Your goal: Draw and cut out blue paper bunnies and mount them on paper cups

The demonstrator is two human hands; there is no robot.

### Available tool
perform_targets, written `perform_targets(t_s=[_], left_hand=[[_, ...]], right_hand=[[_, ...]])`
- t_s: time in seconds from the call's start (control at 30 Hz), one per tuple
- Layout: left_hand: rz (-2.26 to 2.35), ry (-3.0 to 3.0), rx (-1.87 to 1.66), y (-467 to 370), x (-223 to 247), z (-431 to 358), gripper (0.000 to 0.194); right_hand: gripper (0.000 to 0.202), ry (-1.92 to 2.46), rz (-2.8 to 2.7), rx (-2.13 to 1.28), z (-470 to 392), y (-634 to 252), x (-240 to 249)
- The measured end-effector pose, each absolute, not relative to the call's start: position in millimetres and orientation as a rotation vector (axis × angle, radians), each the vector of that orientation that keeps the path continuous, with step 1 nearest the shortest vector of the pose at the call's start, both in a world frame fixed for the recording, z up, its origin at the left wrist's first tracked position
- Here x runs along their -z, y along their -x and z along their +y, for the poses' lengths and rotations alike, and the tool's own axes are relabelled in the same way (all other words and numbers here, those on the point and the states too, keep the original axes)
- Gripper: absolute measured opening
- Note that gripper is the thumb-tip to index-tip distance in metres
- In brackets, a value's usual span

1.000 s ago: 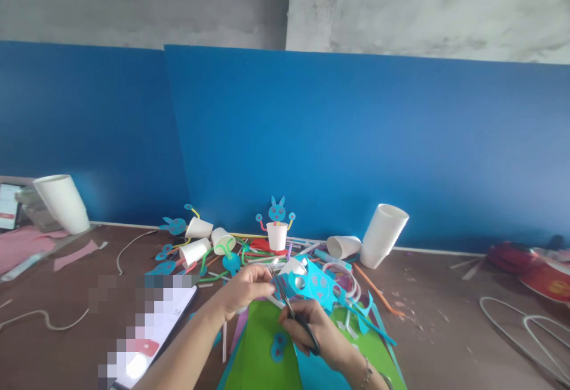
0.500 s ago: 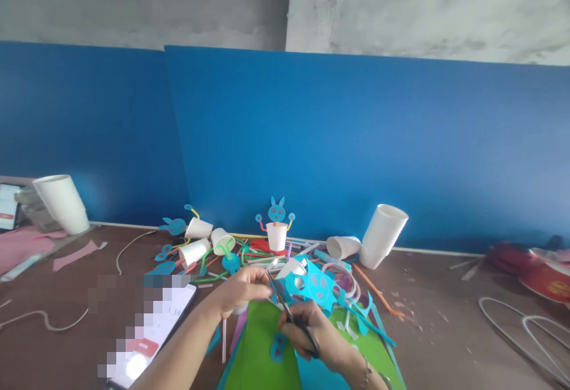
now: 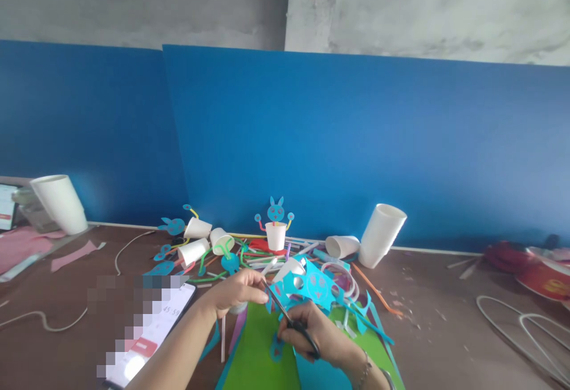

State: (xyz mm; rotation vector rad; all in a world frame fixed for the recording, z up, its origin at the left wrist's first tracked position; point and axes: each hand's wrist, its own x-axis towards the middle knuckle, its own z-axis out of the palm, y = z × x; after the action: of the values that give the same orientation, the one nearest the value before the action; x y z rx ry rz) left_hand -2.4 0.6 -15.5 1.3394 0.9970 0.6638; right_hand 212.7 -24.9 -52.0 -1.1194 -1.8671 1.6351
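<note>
Head view, right hand gripping scissors, left hand pinching blue paper, cups and straws beyond, phone at left

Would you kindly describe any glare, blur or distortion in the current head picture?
Head view: a bright spot glares low on the phone, with blocky pixelation beside it; the blue panel has a sheen; the red item at far right looks blurred; the right cup stack leans outward, perhaps lens distortion; the scissors read fairly clearly.
</note>
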Motion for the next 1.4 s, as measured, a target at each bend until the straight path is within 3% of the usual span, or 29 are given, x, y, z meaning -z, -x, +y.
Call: perform_targets(t_s=[0.17,0.4,0.47,0.83,1.0,1.23,1.4], left_hand=[[1.063,-1.413,-0.499,7.9,25.1,3.0,0.010],[1.214,-1.730,0.037,2.2,26.2,-1.8,0.001],[1.277,-1.832,0.074,-0.1,23.8,-4.2,0.006],[1.268,-1.896,-0.037,-7.2,23.1,-10.5,0.020],[1.507,-1.956,-0.281,-10.7,33.5,-8.7,0.026],[1.720,-1.904,-0.331,-22.3,41.3,-10.0,0.020],[1.620,-1.792,-0.400,-11.8,34.8,-6.1,0.011]], right_hand=[[0.012,1.117,-1.833,-1.662,-20.0,-217.0,53.2],[0.018,1.035,-1.651,-1.660,-15.1,-220.0,56.4],[0.018,1.042,-1.658,-1.658,-15.1,-219.5,56.5],[0.017,1.040,-1.684,-1.642,-16.5,-219.0,53.8],[0.017,1.048,-1.679,-1.645,-16.0,-218.4,54.7],[0.015,1.068,-1.653,-1.658,-17.5,-215.8,56.2],[0.019,1.053,-1.633,-1.656,-17.0,-214.8,58.5]])
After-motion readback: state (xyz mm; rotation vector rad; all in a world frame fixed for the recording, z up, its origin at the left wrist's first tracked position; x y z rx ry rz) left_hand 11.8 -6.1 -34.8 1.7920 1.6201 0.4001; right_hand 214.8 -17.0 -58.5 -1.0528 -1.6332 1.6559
